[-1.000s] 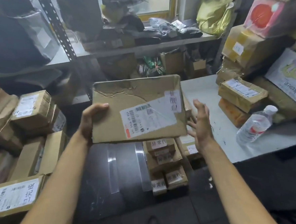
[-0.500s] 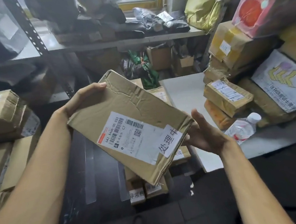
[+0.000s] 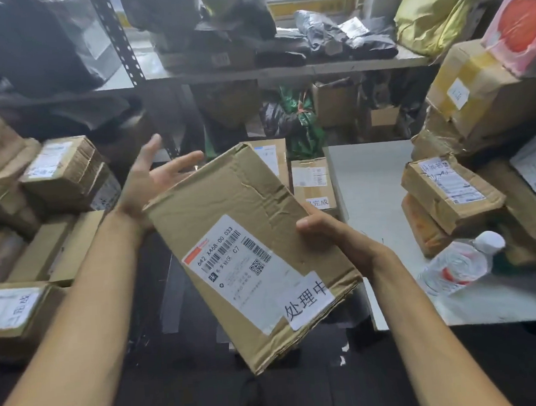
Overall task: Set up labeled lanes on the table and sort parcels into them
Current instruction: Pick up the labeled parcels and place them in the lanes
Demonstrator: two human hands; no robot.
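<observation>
A creased cardboard parcel (image 3: pixel 246 233) is held tilted at mid-frame over a dark surface. Its 3 o'clock edge is gripped by the right hand (image 3: pixel 335 236), with the thumb on top and the fingers hidden beneath. At its 10 o'clock corner the left hand (image 3: pixel 151 182) is turned palm-up with fingers spread wide; contact cannot be told. A white slip (image 3: pixel 308 300) reading 处理中 is stuck at the parcel's 5 o'clock corner, beside the shipping label (image 3: pixel 233 268).

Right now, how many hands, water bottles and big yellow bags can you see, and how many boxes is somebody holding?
Hands: 2, the left hand and the right hand
Boxes being held: 1, the box, gripped by the right hand
Water bottles: 1, the water bottle
Yellow bags: 1, the yellow bag
Total: 5
</observation>
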